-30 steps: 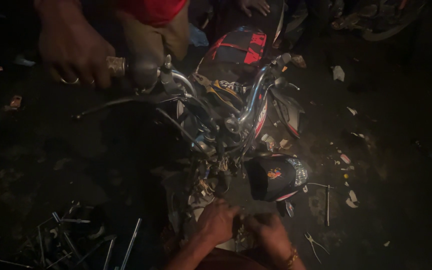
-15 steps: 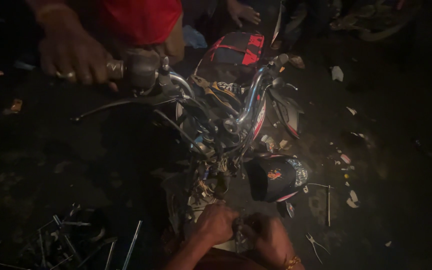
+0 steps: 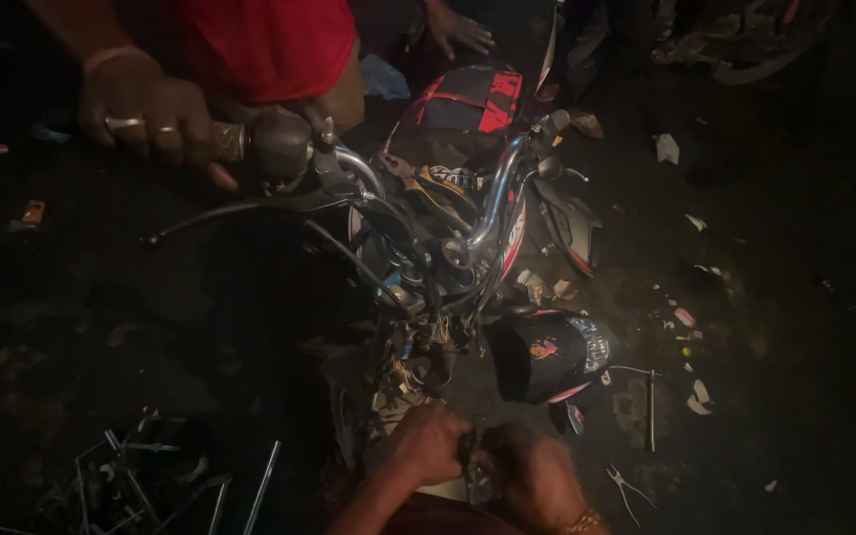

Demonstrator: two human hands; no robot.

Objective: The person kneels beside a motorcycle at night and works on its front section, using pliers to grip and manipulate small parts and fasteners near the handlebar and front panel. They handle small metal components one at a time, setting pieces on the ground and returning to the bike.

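A motorcycle stands nose toward me, with chrome handlebars (image 3: pixel 492 198), a red and black tank (image 3: pixel 463 104) and a tangle of exposed wiring (image 3: pixel 418 357) at the front. Its black headlight housing (image 3: pixel 547 357) hangs loose at the right. My left hand (image 3: pixel 428 446) and my right hand (image 3: pixel 532 481) are side by side just below the wiring, both closed around a small dark part (image 3: pixel 473 471) between them. What the part is stays unclear in the dark. Another person in a red shirt grips the left handlebar grip (image 3: pixel 274 144) with a ringed hand (image 3: pixel 146 109).
Several metal rods and tools (image 3: pixel 141 476) lie in a heap on the dark ground at lower left. Pliers (image 3: pixel 631 490) and a T-shaped tool (image 3: pixel 649 396) lie at the right among scraps of litter. Another person's hand (image 3: pixel 458 30) rests near the tank at the top.
Almost nothing differs. My two hands have shifted slightly while staying closed at the same spot, and the other person's hand keeps its hold on the grip.
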